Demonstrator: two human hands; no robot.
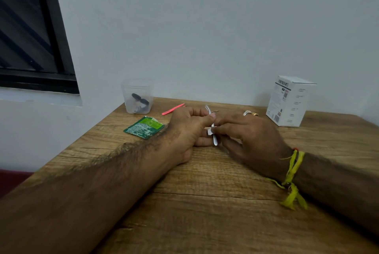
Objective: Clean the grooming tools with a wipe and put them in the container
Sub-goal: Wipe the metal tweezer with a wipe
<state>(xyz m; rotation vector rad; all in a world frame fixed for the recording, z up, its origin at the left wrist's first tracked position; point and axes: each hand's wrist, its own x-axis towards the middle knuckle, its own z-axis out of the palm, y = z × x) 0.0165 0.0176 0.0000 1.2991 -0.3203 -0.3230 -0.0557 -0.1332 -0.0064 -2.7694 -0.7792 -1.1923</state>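
1. The left hand (191, 130) rests its outer edge on the wooden table (205, 202), thumb and forefinger pinching a slim silver metal grooming tool (213, 130) near its middle; the lower fingers curl under it.
2. The right hand (252, 137) meets the left at the same spot, its fingertips (217, 129) pressed together on a small folded white wipe (209, 131) wrapped against the tool's shaft.
3. The tool stands nearly upright between the two hands, its curved upper end showing above the left thumb and its flat lower end showing below the fingers, just above the tabletop.
4. A frayed yellow thread band (292, 173) circles the right wrist.
5. Just left of the left wrist a torn green foil sachet (144, 126) lies flat on the table.
6. Behind the left hand a thin pink plastic stick (173, 109) lies at a slant on the wood.
7. Behind the right hand a small silver and gold metal item (250, 113) sits on the table; what it is cannot be told.
8. At the far left corner, against the wall, stands a clear plastic container (137, 96) with dark-handled tools (140, 101) inside.
9. At the far right stands a white printed cardboard box (289, 101), well apart from the hands.
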